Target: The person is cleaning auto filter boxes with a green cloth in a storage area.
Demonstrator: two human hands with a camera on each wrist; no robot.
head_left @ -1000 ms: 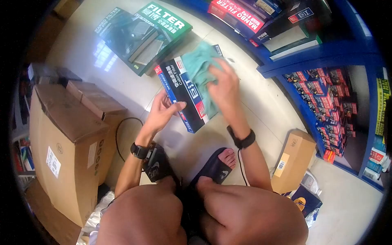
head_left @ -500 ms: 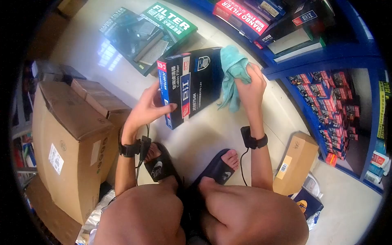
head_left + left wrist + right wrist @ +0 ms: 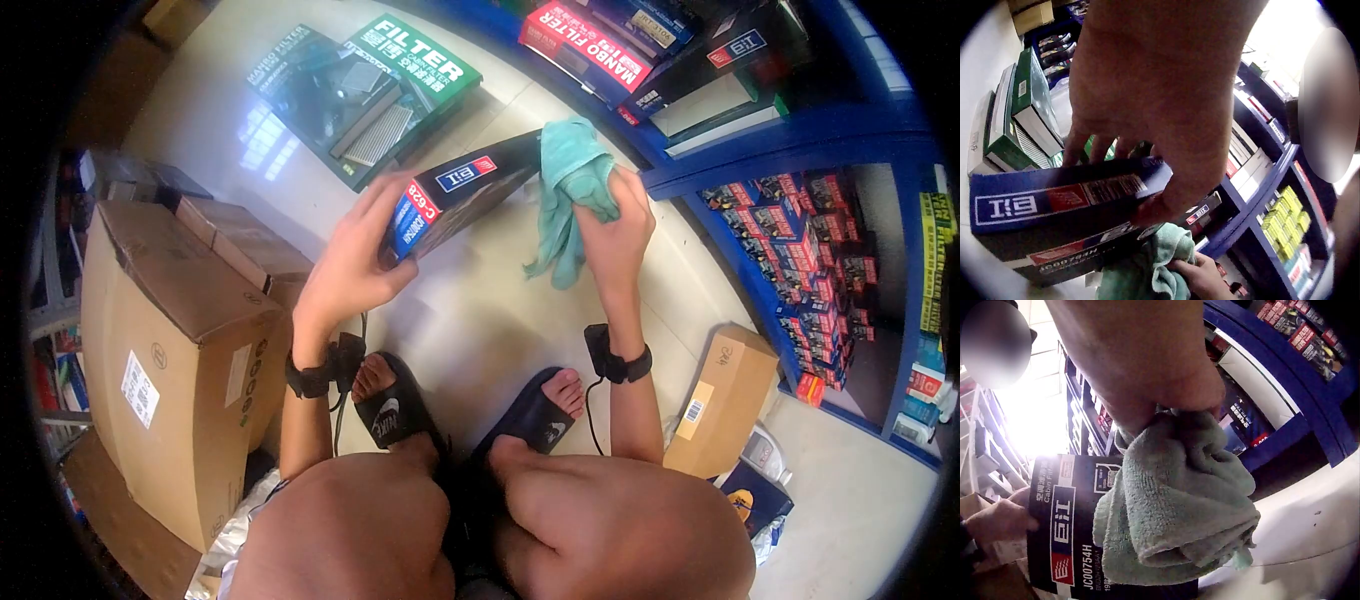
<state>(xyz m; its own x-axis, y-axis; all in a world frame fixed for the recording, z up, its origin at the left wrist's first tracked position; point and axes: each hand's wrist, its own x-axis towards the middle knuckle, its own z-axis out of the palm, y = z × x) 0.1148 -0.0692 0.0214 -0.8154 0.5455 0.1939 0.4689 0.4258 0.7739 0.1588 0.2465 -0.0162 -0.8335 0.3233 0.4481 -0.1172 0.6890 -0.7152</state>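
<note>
My left hand [image 3: 350, 260] grips one end of a flat black, blue and red cabin filter box [image 3: 490, 178], thumb on the near side. The box is held up over the floor, tilted with a narrow side facing up in the head view. At its other end, my right hand [image 3: 615, 225] holds a bunched teal cloth [image 3: 575, 175], whose folds hang down beside the box. In the right wrist view the cloth [image 3: 1179, 494] covers part of the box's printed face [image 3: 1063, 519]. From the left wrist, the box's edge [image 3: 1066, 194] shows under my fingers.
Green filter boxes [image 3: 410, 65] lie on the tiled floor ahead. Large cardboard cartons [image 3: 180, 350] stand at the left. A blue shelf [image 3: 720, 165] with boxed stock runs along the right, a small carton [image 3: 722, 395] before it. My sandalled feet [image 3: 400, 415] are below.
The cloth has moved from the box's broad face to its right end with my right hand. My left hand has turned the box, bringing a narrow side up.
</note>
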